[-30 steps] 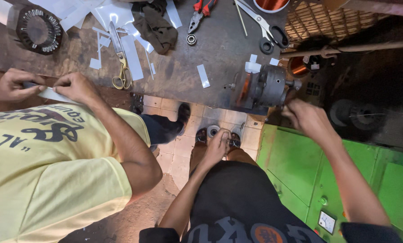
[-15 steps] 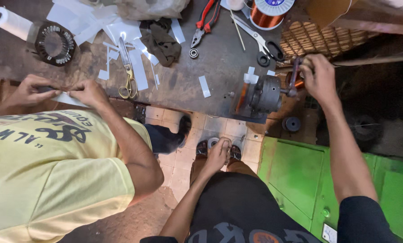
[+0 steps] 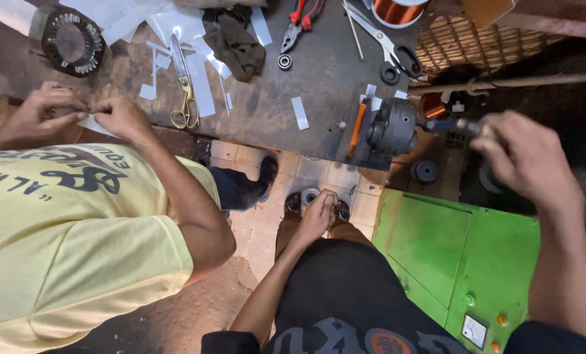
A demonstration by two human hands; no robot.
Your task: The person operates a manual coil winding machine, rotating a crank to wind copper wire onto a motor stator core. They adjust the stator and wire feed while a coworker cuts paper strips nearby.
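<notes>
My right hand (image 3: 529, 160), blurred by motion, is closed around the crank handle (image 3: 451, 124) of a small dark winding machine (image 3: 388, 128) clamped to the edge of the metal workbench (image 3: 319, 85). An orange coil (image 3: 432, 103) shows behind the machine. My left hand (image 3: 316, 216) rests on my knee and holds nothing. At the left, a person in a yellow shirt pinches a white paper strip (image 3: 93, 123) between both hands (image 3: 76, 115) at the bench edge.
On the bench lie gold-handled scissors (image 3: 185, 105), cut white strips (image 3: 299, 113), a dark cloth (image 3: 234, 39), red pliers (image 3: 296, 23), a bearing (image 3: 284, 62), black-handled scissors (image 3: 388, 42), a stator ring (image 3: 72, 42) and a copper wire spool (image 3: 397, 10). A green cabinet (image 3: 437, 255) stands at my right.
My right hand has circled with the crank: low, then up by the machine, now out to the right. The view has tilted slightly. My left hand has stayed on my knee.
</notes>
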